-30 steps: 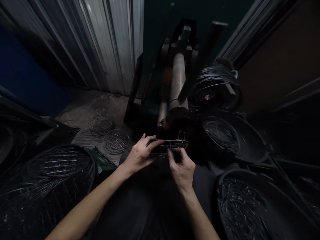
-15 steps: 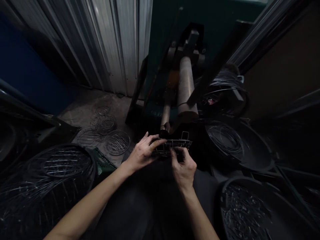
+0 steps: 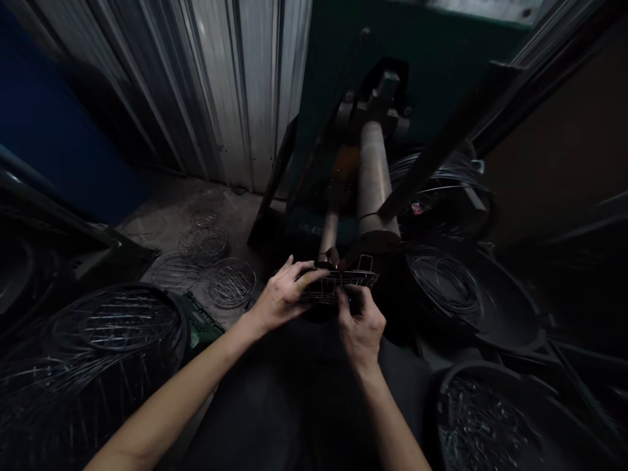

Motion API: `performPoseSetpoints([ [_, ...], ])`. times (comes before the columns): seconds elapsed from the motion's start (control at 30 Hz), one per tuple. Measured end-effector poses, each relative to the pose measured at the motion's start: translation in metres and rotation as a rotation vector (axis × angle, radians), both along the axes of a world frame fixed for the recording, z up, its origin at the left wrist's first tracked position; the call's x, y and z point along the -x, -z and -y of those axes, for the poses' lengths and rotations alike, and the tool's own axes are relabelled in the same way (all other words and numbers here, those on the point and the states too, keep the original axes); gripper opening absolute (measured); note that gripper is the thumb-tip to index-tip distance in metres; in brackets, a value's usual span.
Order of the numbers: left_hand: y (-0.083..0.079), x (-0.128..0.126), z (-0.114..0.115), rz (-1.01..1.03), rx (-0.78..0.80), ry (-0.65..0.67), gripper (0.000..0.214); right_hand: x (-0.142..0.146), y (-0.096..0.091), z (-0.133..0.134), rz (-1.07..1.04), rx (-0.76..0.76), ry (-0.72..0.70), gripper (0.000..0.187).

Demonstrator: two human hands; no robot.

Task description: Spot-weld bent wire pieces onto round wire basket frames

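Observation:
A small wire basket (image 3: 362,280) with a small upright wire loop on its rim is held between my two hands, below the metal arms of a machine. My left hand (image 3: 280,296) is closed on its left end, thumb and fingers along the rim. My right hand (image 3: 362,327) is pinched on the basket's near side, right of the middle; whether a separate small piece is in the pinch I cannot tell. The thin rod (image 3: 330,235) of the machine ends right at the basket's far rim, with a small orange glint there. The thick cylinder (image 3: 375,170) stands beside it.
Round wire grids (image 3: 230,282) lie on the floor at left, by a black tub (image 3: 184,327) heaped with wire grids. To the right are a basin (image 3: 520,314) with coiled wire and a tub (image 3: 441,392) of small metal pieces. A slanted bar (image 3: 441,137) crosses near the cylinder.
The view has tilted slightly, so the machine sits lower and further right. The rod's tip now meets the basket's rim, where a glint has appeared. Both hands keep their hold.

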State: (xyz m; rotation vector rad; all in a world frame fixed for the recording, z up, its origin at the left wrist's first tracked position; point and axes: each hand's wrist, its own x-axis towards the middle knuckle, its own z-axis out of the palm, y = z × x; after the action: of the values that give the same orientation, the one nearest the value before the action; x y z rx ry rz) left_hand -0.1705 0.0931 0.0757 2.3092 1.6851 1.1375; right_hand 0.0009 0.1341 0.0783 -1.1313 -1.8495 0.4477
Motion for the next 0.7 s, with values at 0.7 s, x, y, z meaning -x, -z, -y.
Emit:
performPoseSetpoints([
  [0.7, 0.004, 0.000, -0.010, -0.120, -0.101, -0.078, 0.051, -0.006, -0.010, 0.011, -0.055, 0.052, 0.012, 0.022],
])
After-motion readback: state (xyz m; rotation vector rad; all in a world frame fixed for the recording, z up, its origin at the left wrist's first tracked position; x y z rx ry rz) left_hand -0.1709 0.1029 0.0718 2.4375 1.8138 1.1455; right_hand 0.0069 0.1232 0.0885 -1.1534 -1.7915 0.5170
